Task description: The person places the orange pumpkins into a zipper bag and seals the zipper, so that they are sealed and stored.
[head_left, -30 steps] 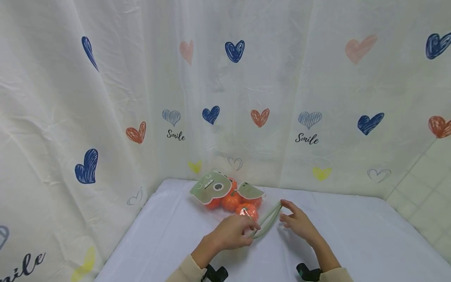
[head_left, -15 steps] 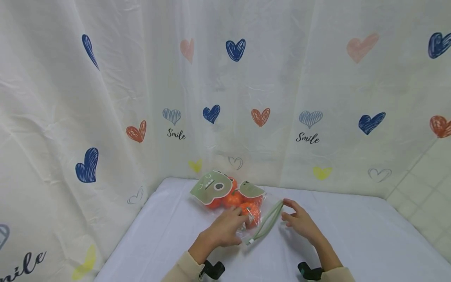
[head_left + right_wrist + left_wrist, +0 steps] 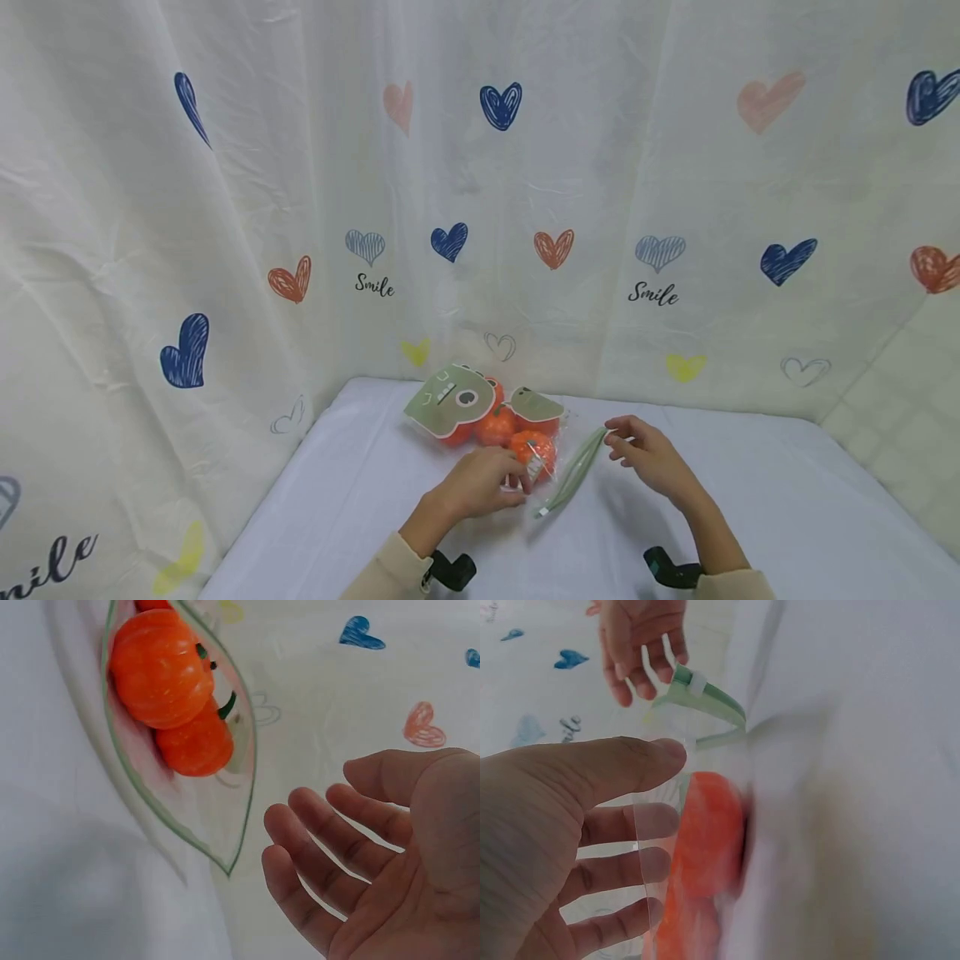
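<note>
A clear zip bag (image 3: 491, 450) with a green cartoon face printed on it lies on the white cloth, holding several small orange pumpkins (image 3: 163, 669). Its green-edged mouth (image 3: 576, 475) faces right and gapes in the right wrist view. A white slider (image 3: 697, 683) sits on the green strip. Close beside the front pumpkin is my left hand (image 3: 480, 483); its fingertips (image 3: 658, 821) show through the clear film, thumb apart from them. My right hand (image 3: 652, 458), fingers loosely bent, hovers by the mouth's far corner, with a gap from the bag in the right wrist view.
A white cloth (image 3: 750, 492) covers the table. Behind it hangs a pale curtain (image 3: 585, 167) printed with hearts and words. Black wrist cameras (image 3: 453, 572) are strapped at both wrists.
My left hand has left the near end of the green strip and shifted left toward the front pumpkin, exposing the slider. The right hand has drawn slightly right, off the strip's far end.
</note>
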### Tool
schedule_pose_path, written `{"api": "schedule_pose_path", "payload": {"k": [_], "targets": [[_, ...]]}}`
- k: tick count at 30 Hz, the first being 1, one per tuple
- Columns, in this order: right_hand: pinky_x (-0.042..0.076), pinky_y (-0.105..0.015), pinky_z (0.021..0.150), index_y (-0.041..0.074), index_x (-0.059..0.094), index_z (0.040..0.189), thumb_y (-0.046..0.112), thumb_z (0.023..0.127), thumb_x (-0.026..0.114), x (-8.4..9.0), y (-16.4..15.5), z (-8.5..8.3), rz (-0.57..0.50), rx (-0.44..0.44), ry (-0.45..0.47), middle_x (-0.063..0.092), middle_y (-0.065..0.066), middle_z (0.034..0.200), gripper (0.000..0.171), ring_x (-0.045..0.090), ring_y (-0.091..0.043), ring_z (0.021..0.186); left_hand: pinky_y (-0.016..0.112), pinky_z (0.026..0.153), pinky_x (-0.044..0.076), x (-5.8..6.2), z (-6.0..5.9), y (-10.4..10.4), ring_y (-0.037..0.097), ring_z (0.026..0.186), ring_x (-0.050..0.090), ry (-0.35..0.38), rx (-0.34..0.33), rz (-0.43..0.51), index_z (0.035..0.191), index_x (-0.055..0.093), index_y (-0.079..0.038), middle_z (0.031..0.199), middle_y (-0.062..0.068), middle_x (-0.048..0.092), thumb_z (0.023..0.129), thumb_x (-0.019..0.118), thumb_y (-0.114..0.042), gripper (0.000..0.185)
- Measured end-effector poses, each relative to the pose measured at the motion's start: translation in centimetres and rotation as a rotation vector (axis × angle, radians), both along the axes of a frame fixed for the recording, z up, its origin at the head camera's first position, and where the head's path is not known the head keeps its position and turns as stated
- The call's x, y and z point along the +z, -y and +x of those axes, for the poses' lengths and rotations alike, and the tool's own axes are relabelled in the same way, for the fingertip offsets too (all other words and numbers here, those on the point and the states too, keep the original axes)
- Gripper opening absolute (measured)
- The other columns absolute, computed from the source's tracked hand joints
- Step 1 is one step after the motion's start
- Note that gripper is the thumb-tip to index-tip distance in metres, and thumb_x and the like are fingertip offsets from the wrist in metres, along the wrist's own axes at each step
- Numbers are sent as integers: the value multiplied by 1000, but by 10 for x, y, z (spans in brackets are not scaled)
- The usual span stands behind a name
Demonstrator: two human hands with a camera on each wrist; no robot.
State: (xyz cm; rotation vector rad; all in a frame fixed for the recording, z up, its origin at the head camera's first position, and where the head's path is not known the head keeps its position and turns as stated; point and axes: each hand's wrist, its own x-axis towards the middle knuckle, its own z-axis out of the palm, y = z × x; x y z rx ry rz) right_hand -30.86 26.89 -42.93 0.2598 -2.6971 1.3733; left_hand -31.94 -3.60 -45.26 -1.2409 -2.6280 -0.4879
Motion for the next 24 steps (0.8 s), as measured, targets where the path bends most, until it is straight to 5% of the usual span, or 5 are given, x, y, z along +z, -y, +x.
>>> {"api": "schedule_pose_path", "payload": {"k": [7,13,24], "targets": [[56,-25,75,5,64,122,22,102,62,8,8,11,48,88,-71,68,-7,102,26,66,-13,84,11,65,39,-1,1,-6,-4,75,56,-21,30,28,91,79,-31,79,-20,67,86,81,-27,6],[55,-24,71,7,68,110,17,99,65,-5,21,20,94,247,-141,72,-9,99,15,65,-5,82,11,63,39,1,-1,-11,-5,70,55,-28,48,72,92,80,-29,75,-20,67,86,79,-24,7],[53,-23,63,12,68,99,16,90,76,-19,42,30,117,360,-231,67,9,80,13,59,0,72,12,65,43,0,-3,-17,-4,71,54,6,84,146,96,81,-28,75,-19,67,89,79,-29,8]]}}
